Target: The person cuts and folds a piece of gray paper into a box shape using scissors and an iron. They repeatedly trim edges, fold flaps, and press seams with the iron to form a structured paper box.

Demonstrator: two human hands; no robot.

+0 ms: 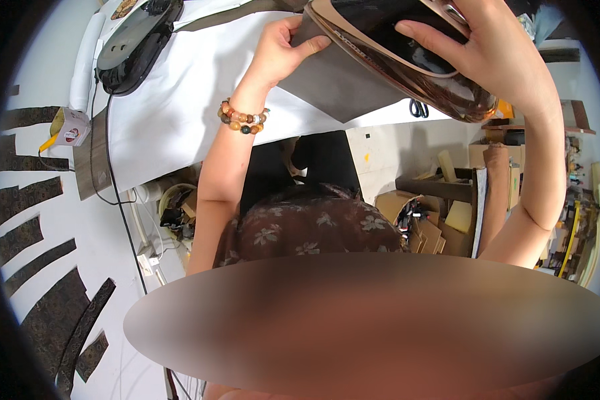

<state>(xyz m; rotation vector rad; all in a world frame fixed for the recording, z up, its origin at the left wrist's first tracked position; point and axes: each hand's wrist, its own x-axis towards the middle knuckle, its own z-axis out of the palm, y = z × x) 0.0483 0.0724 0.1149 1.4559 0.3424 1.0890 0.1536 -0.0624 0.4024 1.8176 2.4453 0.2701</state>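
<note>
Gripping a brown iron (417, 79) at upper right is the right hand (492, 57); the left hand (280, 53), grip unclear, touches a grey sheet (343, 90).

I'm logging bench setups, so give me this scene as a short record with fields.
Right hand: gripping a glossy brown-and-black appliance, iron-shaped
Left hand: at the edge of the grey sheet; grip unclear
Worn: beaded bracelets
Surface: white-topped table
Near appliance: black loops, perhaps scissor handles
Upper left: glossy black device
Far left: dark patterned pieces
</note>
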